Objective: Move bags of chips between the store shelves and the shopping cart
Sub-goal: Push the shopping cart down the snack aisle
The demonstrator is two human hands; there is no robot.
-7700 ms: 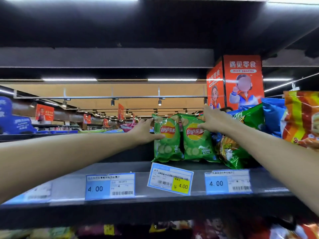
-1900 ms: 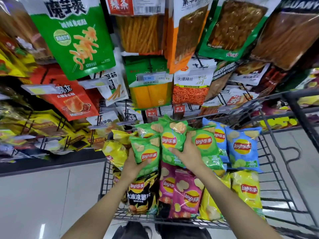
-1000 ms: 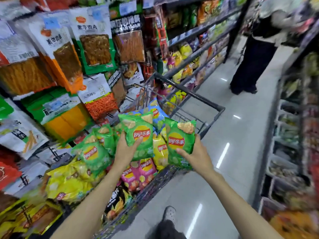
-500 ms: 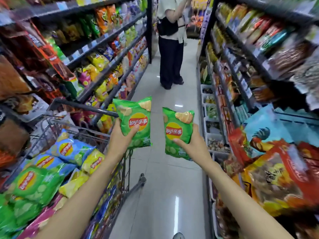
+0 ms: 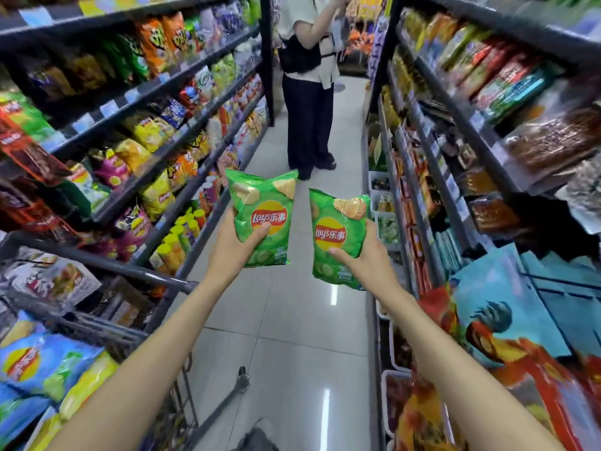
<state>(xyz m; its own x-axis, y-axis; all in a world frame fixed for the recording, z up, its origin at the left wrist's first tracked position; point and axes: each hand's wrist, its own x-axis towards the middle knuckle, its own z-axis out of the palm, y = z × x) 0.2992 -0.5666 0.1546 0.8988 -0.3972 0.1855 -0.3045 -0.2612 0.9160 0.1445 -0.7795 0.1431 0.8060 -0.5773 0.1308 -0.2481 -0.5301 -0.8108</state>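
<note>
Two green bags are in transit — judging by the cart (image 5: 97, 265) at lower left, already loaded w/ blue and yellow bags (image 5: 42, 369), and both arms pointing away from it, this looks like the carry step from cart to shelf, though which shelf is the target can't be told.

Left to right: left shelves (image 5: 156, 89) stocked w/ snacks; cart rail just left of the left forearm. Left hand (image 5: 234, 245) grips the left bag (image 5: 263, 216) from below, thumb pressed on the logo, fingers wrapped behind and hidden. Bag upright, in mid-air over the aisle floor (image 5: 292, 336). Right bag (image 5: 338, 236) sits a bit lower, near but apart from the first; right hand (image 5: 367, 258) holds it the same way, thumb across the front, fingers curled at the far edge. Both arms extended fwd, roughly parallel, wrists cocked up. Right shelves (image 5: 455, 131) close by the right elbow.

Next move, prob.: turn toward the chosen shelf, lift, set bags upright — minding the person (image 5: 309, 92) standing ahead in the aisle.
</note>
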